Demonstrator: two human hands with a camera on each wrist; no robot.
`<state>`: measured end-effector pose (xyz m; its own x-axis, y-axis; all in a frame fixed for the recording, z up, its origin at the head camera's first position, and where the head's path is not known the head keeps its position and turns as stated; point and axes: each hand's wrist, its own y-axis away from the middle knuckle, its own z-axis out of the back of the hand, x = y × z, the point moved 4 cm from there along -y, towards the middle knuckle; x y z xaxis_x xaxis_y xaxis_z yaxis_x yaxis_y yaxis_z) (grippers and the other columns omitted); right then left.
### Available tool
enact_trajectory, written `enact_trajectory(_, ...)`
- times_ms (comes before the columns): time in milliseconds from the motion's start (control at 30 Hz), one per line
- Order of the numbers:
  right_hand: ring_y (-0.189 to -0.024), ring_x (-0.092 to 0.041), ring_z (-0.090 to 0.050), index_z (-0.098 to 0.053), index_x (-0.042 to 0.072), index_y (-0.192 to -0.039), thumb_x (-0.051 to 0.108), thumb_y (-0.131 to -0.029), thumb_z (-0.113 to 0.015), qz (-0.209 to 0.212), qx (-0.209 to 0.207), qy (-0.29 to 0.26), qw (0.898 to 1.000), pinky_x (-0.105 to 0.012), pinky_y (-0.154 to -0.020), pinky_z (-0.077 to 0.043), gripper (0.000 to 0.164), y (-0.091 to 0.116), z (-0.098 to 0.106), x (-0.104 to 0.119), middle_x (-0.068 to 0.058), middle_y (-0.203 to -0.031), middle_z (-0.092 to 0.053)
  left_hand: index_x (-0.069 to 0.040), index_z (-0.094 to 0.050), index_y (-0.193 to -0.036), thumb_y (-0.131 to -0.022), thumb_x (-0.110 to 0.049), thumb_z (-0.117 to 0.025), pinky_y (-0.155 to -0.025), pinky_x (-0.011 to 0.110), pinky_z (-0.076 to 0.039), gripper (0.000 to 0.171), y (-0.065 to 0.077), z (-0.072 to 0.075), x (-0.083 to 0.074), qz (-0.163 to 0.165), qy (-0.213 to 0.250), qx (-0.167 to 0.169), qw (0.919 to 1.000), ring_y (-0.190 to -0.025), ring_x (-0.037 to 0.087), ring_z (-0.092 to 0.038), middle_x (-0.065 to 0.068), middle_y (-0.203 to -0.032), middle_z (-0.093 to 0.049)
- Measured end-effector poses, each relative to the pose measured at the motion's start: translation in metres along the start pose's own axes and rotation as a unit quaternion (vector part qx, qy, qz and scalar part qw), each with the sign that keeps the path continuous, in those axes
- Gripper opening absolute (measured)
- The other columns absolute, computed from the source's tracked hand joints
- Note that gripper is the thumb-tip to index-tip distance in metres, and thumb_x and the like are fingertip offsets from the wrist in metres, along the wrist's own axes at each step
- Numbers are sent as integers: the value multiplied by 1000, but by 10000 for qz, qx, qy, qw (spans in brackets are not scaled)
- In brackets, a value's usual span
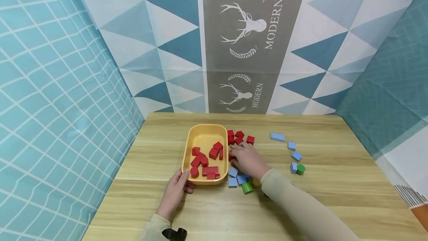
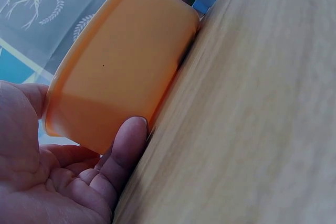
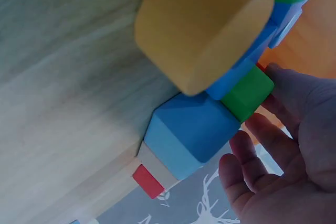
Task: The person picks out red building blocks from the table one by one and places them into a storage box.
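Observation:
My left hand point(image 1: 174, 192) holds a yellow-orange tray point(image 1: 186, 148) by its near left corner, one digit over the rim and others low against the wall, as the left wrist view shows. Several red blocks point(image 1: 210, 170) lie in the tray. My right hand point(image 1: 249, 161) is just right of the tray, thumb and fingers curled around a red block point(image 1: 230, 156) that is mostly hidden. In the right wrist view a green block point(image 3: 249, 93) and a blue block point(image 3: 191, 132) are close to these fingers, with a yellow rounded block point(image 3: 197, 30) nearer the camera.
More red blocks point(image 1: 239, 134) lie beyond the right hand. Blue blocks point(image 1: 232, 182) and a green cylinder point(image 1: 247, 188) sit by the tray's near right corner. Farther right are several blue blocks point(image 1: 278, 137) and another green cylinder point(image 1: 300, 169). Patterned cloth point(image 1: 180, 47) hangs behind the wooden table point(image 1: 334, 196).

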<state>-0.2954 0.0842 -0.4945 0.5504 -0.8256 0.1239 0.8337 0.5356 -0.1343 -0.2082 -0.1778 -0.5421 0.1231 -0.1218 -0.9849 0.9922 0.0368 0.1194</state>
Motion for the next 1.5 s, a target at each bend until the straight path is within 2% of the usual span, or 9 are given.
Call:
enact_trajectory(200, -92, -20, -50, -71, 23, -86, 31, -86, -78, 75, -141, 81, 9998, -38, -80, -43, 11, -1, 4, 1, 9, -82, -68, -7, -40, -149, -107, -36, -44, -64, 36, -57, 52, 0, -1, -1, -40, 31, 8, 10000, -69, 31, -62, 20, -81, -64)
enact_trajectory(300, -90, -22, -53, -71, 23, -80, 30, -83, -81, -67, -508, 135, 9986, -43, -83, -43, 12, -1, 12, -1, 10, -76, -67, -6, -39, -150, -107, -37, -44, -65, 36, -57, 53, 0, -1, -1, 8, 7, 30, 10000, -71, 30, -62, 19, -83, -64)
enact_trajectory(400, -88, -22, -54, -73, 21, -79, 29, -81, -82, -397, -1230, -4, 9916, -45, -84, -45, 12, -3, 31, -2, 8, -76, -69, -6, -38, -150, -107, -37, -43, -65, 36, -57, 53, 0, -1, 0, 36, -3, 12, 10000, -72, 30, -62, 19, -84, -64)
enact_trajectory(533, -86, -19, -54, -76, 19, -86, 32, -83, -81, -628, -1818, -1109, 9751, -41, -78, -49, 14, -5, 54, 9, 7, -82, -69, -7, -39, -150, -107, -37, -44, -65, 37, -57, 52, 0, 0, 0, 46, -16, -14, 10000, -71, 32, -62, 20, -82, -64)
enact_trajectory(700, -91, -18, -55, -75, 24, -92, 38, -86, -77, -219, -1053, -2305, 9671, -37, -75, -52, 15, -6, 48, 43, 11, -92, -67, -7, -43, -148, -107, -38, -44, -65, 36, -57, 52, 0, 1, 0, 79, -39, -20, 10000, -70, 31, -62, 19, -82, -64)
enact_trajectory(833, -88, -13, -55, -74, 26, -90, 42, -86, -76, 334, -586, -1882, 9798, -32, -73, -51, 16, -5, 26, 63, 13, -87, -66, -7, -45, -146, -106, -38, -45, -64, 36, -57, 51, 1, 1, -1, 29, 14, -23, 10000, -69, 31, -62, 19, -81, -65)
enact_trajectory(967, -87, -10, -54, -74, 25, -89, 37, -86, -77, 714, -645, -1415, 9852, -31, -74, -51, 13, -4, 12, 70, 12, -85, -67, -6, -43, -147, -106, -38, -46, -64, 36, -57, 52, 1, 1, -2, 4, 31, -9, 10000, -69, 31, -62, 19, -81, -65)
enact_trajectory(1300, -104, -15, -53, -78, 22, -98, 25, -88, -76, 529, -865, -730, 9922, -42, -90, -49, 11, -7, 8, 75, 7, -106, -69, -7, -42, -148, -107, -38, -44, -64, 36, -57, 52, 0, 0, -1, 24, 9, -1, 10000, -71, 31, -62, 20, -83, -64)
enact_trajectory(1500, -107, -16, -53, -78, 20, -107, 31, -89, -74, 677, -641, -742, 9929, -42, -94, -48, 21, -7, 8, 75, 3, -113, -69, -6, -40, -150, -107, -38, -44, -65, 36, -57, 54, -1, 0, 0, 24, 12, 14, 10000, -72, 31, -62, 20, -84, -64)
